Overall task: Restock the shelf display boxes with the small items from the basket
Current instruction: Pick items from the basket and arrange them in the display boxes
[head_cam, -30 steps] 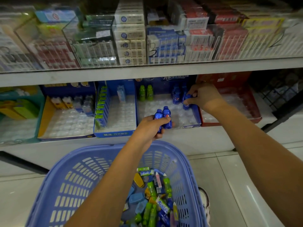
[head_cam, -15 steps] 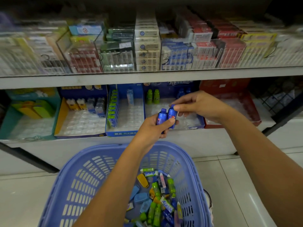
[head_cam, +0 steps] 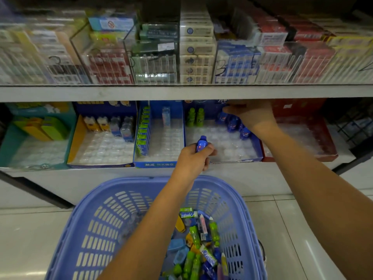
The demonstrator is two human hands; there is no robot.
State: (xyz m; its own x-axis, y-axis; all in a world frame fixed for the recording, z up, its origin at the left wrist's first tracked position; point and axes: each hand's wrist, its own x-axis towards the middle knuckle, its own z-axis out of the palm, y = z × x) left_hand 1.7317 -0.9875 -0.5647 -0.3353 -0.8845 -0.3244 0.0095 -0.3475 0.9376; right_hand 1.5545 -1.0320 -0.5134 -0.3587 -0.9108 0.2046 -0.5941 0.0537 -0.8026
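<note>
Left hand [head_cam: 192,156] is down to one blue bottle [head_cam: 201,144] now, fingers wrapped around it. Right hand [head_cam: 252,114] took the other back into the box [head_cam: 256,146]; its fingers are curled over the blue row [head_cam: 234,123], grip hidden. One more slotted, plenty left in the basket [head_cam: 96,225].

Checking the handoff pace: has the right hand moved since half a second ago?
Yes. The right hand has gone from the left hand back into the blue display box, to its rear right corner by the blue bottles.

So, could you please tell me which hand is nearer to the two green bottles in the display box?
Right. The right hand is deep in that box, just beside the green bottles; the left hand hovers at its front edge.
</note>
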